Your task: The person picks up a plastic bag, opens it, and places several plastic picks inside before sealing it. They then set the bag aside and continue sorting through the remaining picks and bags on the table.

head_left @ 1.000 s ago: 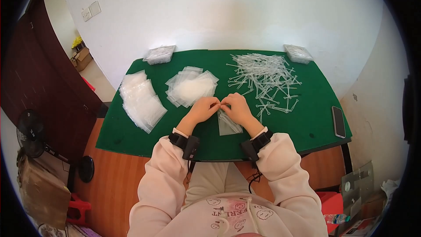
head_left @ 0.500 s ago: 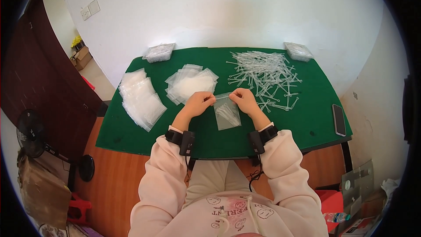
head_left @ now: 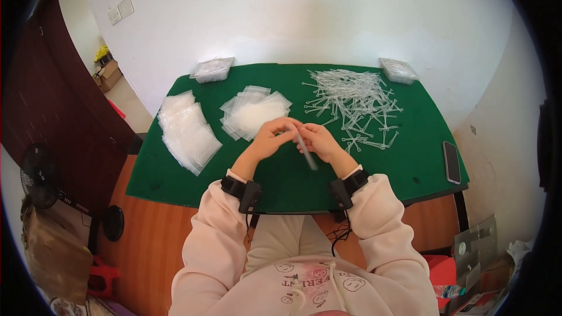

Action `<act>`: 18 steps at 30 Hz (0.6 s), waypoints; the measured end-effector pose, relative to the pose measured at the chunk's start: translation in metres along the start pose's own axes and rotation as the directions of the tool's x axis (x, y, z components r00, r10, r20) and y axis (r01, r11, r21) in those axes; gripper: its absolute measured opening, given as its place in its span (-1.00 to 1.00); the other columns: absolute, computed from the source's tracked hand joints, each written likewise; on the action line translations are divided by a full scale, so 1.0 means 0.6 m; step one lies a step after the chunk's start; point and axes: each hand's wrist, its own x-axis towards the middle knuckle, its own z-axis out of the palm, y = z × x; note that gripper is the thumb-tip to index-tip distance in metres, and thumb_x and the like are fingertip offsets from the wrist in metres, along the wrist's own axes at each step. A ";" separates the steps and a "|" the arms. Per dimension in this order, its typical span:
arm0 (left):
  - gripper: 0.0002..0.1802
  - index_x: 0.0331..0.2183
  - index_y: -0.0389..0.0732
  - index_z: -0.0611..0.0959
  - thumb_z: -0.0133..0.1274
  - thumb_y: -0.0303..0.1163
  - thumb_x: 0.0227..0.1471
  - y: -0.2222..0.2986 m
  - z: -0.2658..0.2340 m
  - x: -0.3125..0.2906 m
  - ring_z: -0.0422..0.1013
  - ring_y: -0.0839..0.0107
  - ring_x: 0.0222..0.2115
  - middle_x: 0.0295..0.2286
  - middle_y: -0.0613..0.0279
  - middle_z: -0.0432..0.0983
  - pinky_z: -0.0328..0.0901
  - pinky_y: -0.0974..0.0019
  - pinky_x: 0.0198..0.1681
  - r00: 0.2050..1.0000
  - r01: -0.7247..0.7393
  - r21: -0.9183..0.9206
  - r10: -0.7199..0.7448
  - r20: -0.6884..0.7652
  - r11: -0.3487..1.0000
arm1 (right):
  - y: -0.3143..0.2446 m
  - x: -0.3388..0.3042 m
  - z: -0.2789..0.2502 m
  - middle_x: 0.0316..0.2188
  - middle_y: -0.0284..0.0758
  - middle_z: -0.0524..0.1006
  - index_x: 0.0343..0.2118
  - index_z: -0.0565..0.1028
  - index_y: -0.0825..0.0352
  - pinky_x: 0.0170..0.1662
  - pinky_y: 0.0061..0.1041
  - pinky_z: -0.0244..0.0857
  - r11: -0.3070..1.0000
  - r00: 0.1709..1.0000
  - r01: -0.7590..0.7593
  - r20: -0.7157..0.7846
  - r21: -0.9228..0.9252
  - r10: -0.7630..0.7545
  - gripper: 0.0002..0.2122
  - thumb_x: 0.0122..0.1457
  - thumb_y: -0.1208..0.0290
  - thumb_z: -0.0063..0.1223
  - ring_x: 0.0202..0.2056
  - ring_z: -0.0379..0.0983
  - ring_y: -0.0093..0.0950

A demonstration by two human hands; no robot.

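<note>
Close together over the green table (head_left: 281, 190), my left hand (head_left: 273, 139) and my right hand (head_left: 323, 143) both pinch the upper edge of a small clear zip bag (head_left: 309, 157). The bag hangs down narrow, seen nearly edge-on and blurred, so what it contains cannot be made out now. Just beyond my left hand lies a loose pile of clear bags (head_left: 256, 108). Past my right hand spreads a heap of thin clear plastic sticks with small loops at their ends (head_left: 351, 96).
Overlapping filled-looking bags (head_left: 190, 134) lie at the table's left. Clear packs stand at the back left (head_left: 213, 70) and back right (head_left: 399, 70). A phone (head_left: 451, 162) rests near the right edge. Behind the table rises a white wall (head_left: 281, 17).
My hands have drawn together at the bag's top edge. The bag has turned from lying broadside, with sticks visible inside, to a narrow blurred strip.
</note>
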 end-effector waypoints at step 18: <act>-0.78 -0.66 -0.28 0.51 0.06 -0.34 -0.17 -0.038 -0.015 -0.011 0.20 0.64 -0.68 -0.72 0.40 0.35 0.09 0.52 -0.62 0.798 0.592 0.061 -0.595 0.098 0.804 | 0.032 0.029 -0.022 -0.68 -0.45 0.39 -0.53 0.41 0.37 -0.57 -0.70 0.17 0.856 0.952 0.298 0.071 -0.423 -0.297 -0.90 0.01 0.46 0.02 -0.64 0.28 -0.69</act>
